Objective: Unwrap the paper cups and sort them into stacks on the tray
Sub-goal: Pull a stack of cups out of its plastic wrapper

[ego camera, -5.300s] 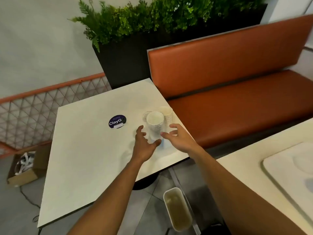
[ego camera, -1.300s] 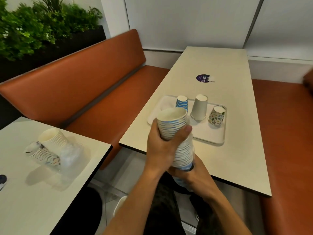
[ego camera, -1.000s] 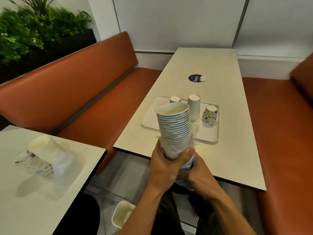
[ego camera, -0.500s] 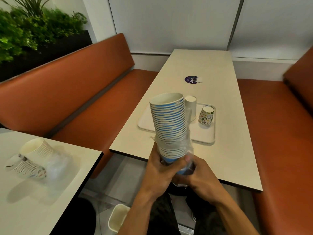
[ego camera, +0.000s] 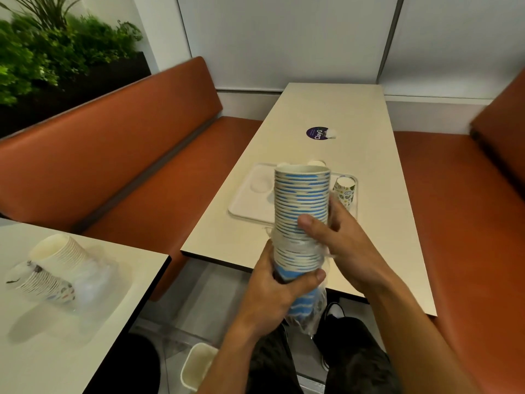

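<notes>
I hold a tall stack of blue-and-white paper cups upright in front of me, its clear plastic wrap bunched around the lower part. My left hand grips the bottom of the stack through the wrap. My right hand clasps the middle from the right, thumb across the front. Behind the stack lies the white tray on the long table, with a leaf-patterned cup upside down on it. A white cup just peeks over the stack's rim; the rest of the tray's middle is hidden.
On the near left table lie two more stacks, white cups and patterned cups, in loose plastic. Orange benches flank the long table. A small bin stands on the floor below. A purple sticker marks the long table.
The view has swung from the small table to the long one. The wrap has slid down the blue stack, and my right hand has moved from the bottom up to the stack's middle.
</notes>
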